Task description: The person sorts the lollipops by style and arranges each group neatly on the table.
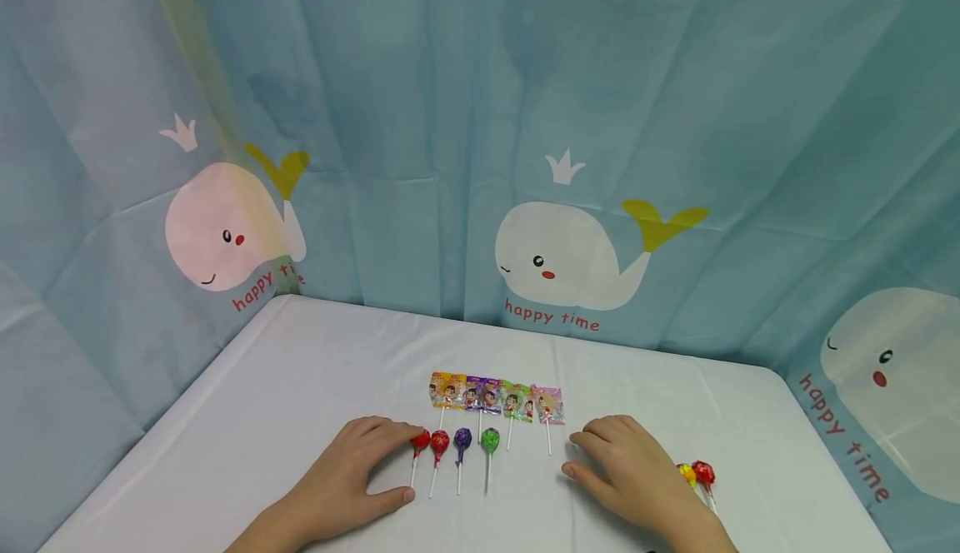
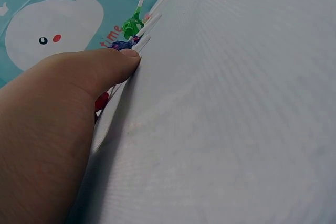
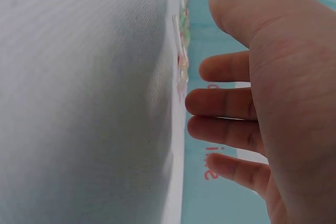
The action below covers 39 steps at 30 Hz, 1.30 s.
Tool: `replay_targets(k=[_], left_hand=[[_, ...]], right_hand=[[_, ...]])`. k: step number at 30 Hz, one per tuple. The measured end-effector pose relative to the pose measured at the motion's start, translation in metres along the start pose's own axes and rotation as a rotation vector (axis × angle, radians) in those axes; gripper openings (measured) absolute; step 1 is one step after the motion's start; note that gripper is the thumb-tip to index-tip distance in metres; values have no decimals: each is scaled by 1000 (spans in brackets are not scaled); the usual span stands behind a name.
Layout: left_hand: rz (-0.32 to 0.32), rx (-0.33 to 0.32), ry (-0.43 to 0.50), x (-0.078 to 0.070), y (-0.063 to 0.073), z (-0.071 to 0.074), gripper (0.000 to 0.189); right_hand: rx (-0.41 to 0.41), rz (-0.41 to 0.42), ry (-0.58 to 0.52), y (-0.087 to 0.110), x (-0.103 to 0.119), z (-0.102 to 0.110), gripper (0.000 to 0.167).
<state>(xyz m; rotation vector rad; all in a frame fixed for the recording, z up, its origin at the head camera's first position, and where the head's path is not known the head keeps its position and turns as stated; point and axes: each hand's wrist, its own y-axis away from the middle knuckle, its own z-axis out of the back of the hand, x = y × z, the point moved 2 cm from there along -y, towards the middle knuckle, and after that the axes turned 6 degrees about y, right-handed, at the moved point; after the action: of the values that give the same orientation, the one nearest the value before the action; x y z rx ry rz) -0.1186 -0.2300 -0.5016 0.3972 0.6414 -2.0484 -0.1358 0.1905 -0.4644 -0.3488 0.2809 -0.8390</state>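
Note:
My left hand (image 1: 345,478) rests on the table with thumb and fingers spread apart, fingertips right at the head of the leftmost red lollipop (image 1: 422,443). Beside it stretches a row: another red lollipop (image 1: 440,441), a purple lollipop (image 1: 462,438) and a green lollipop (image 1: 491,440), sticks toward me. In the left wrist view the thumb partly covers the purple lollipop (image 2: 122,45). My right hand (image 1: 626,474) is at the right of the row, holding nothing, its fingers loosely extended in the right wrist view.
Behind the row lie flat-wrapped lollipops: orange (image 1: 448,391), purple (image 1: 482,395), green (image 1: 517,401) and pink (image 1: 550,406). Right of my right hand, partly hidden by it, are a yellow lollipop (image 1: 687,475) and a red lollipop (image 1: 703,473). A whale-print curtain (image 1: 390,236) borders the white table (image 1: 337,345).

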Motion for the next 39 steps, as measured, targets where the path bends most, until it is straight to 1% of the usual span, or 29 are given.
replay_targets(k=[10,14,20,30,39], left_hand=[[-32,-23,-30,-2,0,2,69],[-49,-39,-32,-2,0,2,69],[-62,-45,-33,-1,0,0,68],[-49,-34,-28,-1,0,1,68],[-21,-9,-17,-2,-1,2,67]], right_hand=[[48,-15,-13,-1,3,1,37],[36,-9,-9,-1,3,2,37],[13,6,2,-1,4,4,35],[-16,18,12,3,1,2,34],[7,-18,19,16,-6,5,33]])
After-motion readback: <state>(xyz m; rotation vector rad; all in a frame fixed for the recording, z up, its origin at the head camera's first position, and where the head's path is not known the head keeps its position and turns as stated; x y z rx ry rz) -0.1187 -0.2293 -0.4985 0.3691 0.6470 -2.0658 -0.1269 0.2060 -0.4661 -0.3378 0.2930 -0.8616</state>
